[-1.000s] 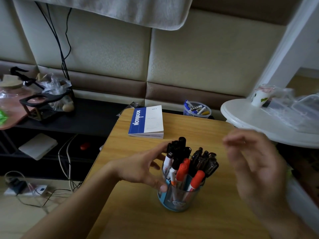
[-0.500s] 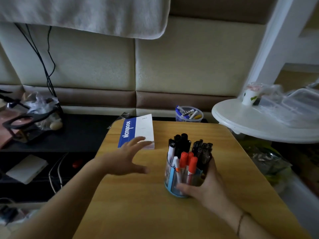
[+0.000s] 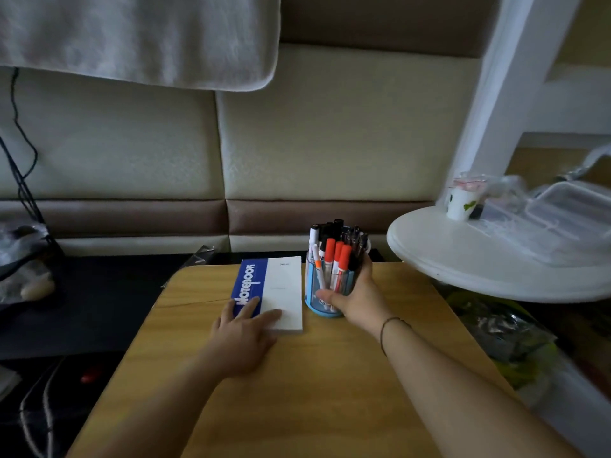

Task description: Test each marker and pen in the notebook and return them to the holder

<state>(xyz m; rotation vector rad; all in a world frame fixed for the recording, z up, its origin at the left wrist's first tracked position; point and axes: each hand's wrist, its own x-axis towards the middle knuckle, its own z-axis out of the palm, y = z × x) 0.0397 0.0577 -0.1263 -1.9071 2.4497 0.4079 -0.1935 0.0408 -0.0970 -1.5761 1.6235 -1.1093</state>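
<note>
The wooden table (image 3: pixel 297 375) is carrying everything. The closed notebook (image 3: pixel 276 289) is lying toward its far edge, with the left hand (image 3: pixel 244 332) resting flat on the cover's near end, fingers straight and spread. At the notebook's 3 o'clock, just beside it, the holder (image 3: pixel 325 285) is standing packed with markers and pens (image 3: pixel 334 249), the right hand (image 3: pixel 357 299) curling round its side. Setup seems under way; next, opening the notebook and drawing out one marker.

Dim, soft indoor light, brighter toward the right.
Wide-angle lens bends the white post (image 3: pixel 489 104) and frame edges; the round white table (image 3: pixel 479 256) is slightly blurred, lower corners murky.
</note>
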